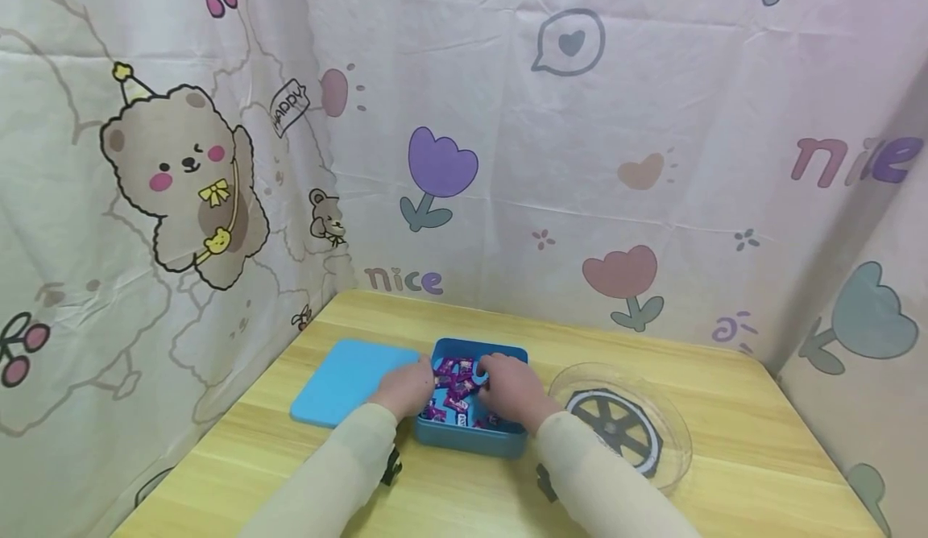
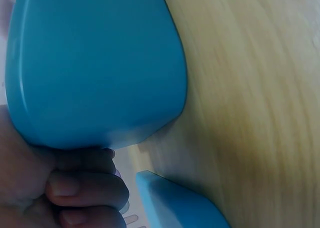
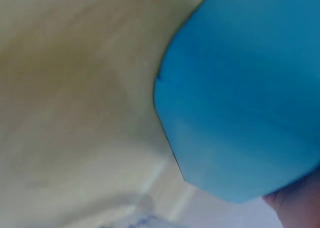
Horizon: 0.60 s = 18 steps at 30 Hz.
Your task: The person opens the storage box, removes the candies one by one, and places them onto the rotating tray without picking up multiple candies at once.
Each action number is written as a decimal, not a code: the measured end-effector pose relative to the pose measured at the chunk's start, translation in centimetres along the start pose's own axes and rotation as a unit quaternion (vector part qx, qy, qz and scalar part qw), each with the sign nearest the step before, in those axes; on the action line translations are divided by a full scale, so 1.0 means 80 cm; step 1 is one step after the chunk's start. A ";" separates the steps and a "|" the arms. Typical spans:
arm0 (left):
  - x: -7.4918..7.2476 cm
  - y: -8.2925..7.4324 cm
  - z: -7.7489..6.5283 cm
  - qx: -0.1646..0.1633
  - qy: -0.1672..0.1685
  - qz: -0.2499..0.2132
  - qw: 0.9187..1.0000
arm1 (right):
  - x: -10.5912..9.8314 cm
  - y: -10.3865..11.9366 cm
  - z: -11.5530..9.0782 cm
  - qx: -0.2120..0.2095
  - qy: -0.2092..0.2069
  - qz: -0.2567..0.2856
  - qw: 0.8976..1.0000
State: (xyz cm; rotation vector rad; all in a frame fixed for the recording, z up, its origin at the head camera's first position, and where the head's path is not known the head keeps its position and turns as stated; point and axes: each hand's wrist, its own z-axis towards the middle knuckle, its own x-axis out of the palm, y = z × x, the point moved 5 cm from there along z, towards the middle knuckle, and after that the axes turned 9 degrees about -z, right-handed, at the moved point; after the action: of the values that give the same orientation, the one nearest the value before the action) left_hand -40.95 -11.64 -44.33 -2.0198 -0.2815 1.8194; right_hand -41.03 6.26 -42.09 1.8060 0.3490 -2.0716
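A blue rectangular box [image 1: 471, 440] sits uncovered on the table, with several purple-wrapped candies [image 1: 458, 403] scattered over its light blue bottom. My left hand [image 1: 408, 386] is at the box's left rim, fingertips close to the candies. In the left wrist view its fingers [image 2: 87, 189] are curled beside the box's side wall [image 2: 95, 68]; I cannot tell whether they hold a candy. From the right, my right hand [image 1: 513, 389] reaches over the rim, thumb and forefinger bent into a ring and pinching at a candy. The box wall [image 3: 245, 98] hides most of that hand in the right wrist view.
A flat light blue lid [image 1: 348, 381] lies left of the box, partly behind the left hand. To the right stands a clear round dish [image 1: 677, 441] with a dark spoked disc [image 1: 612, 425] in it, partly covered by the right sleeve. Printed curtains [image 1: 507, 224] border the table.
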 end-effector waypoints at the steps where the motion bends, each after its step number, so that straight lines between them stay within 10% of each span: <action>1: -0.001 0.000 0.000 -0.001 -0.001 -0.004 1.000 | -0.004 -0.001 0.000 -0.003 -0.006 0.003 1.000; 18: -0.002 -0.002 -0.003 -0.009 -0.004 -0.038 0.999 | -0.034 -0.065 -0.022 0.049 -0.034 0.061 0.996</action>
State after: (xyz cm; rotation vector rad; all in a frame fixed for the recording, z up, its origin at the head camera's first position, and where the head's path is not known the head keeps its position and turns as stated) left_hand -40.74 -11.61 -44.10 -1.9857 -0.3722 1.7857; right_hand -41.37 12.02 -39.92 1.7600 0.1182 -2.0906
